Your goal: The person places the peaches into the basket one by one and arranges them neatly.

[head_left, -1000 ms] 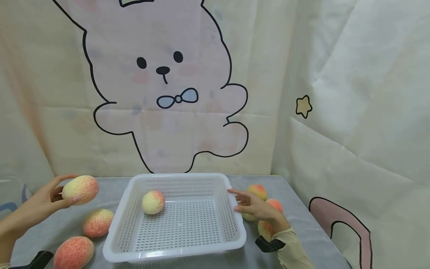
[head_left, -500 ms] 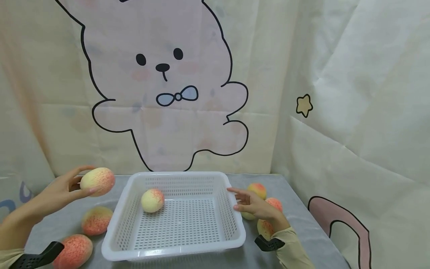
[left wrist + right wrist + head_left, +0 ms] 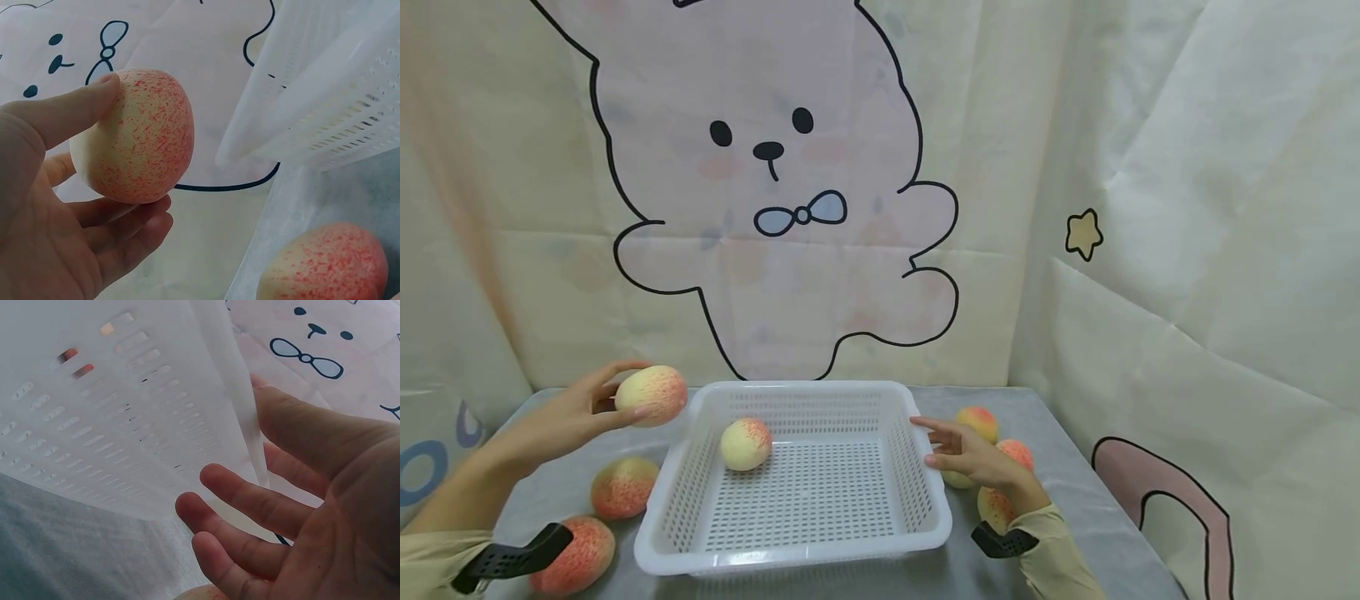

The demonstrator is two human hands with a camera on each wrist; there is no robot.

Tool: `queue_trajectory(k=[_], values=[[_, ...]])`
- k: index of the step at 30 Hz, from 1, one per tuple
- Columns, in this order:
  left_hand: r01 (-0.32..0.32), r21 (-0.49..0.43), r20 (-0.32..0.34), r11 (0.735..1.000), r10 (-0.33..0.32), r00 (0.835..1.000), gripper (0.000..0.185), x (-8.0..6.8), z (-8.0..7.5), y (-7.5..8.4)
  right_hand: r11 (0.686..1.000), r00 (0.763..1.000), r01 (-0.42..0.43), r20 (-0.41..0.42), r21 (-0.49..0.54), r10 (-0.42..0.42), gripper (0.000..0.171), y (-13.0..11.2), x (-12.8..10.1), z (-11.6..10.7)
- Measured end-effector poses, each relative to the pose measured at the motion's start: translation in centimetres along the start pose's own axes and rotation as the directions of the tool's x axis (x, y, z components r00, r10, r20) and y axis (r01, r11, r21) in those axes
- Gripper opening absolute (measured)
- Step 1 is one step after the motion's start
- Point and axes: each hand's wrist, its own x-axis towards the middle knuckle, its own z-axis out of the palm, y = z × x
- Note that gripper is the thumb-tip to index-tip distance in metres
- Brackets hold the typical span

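Head view: a speckled peach (image 3: 651,395) is being held by the left hand (image 3: 574,417), fingers curled round it, just above the left rim of the white basket (image 3: 700,550), near the table's far left corner. The right hand (image 3: 970,457), fingers loose and apart, is being kept beside the basket's right wall.

Left wrist view: the peach (image 3: 139,135) is being pinched between thumb and fingers (image 3: 134,215).

Right wrist view: the right hand (image 3: 312,512) is being held spread beside the basket wall (image 3: 112,406); contact cannot be told.
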Motion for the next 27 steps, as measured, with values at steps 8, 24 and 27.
queue_trajectory(k=[8, 24, 27], values=[[-0.002, -0.032, 0.046, 0.999, 0.004, 0.999, 0.065, 1.2, 1.0, 1.0, 1.000, 1.000, 0.000, 0.001, 0.009, 0.000, 0.068, 0.0, -0.1, 0.1], [-0.002, -0.067, 0.101, 0.998, 0.009, 0.995, 0.065, 3.0, 2.2, 3.5, 1.000, 1.000, 0.007, -0.005, -0.029, -0.007, 0.067, 0.3, 0.1, -0.1], [-0.006, -0.073, 0.116, 0.997, 0.014, 0.993, 0.063, 3.4, 2.5, 3.7, 1.000, 1.000, 0.010, -0.004, -0.030, -0.010, 0.067, 0.3, 0.1, -0.1]])
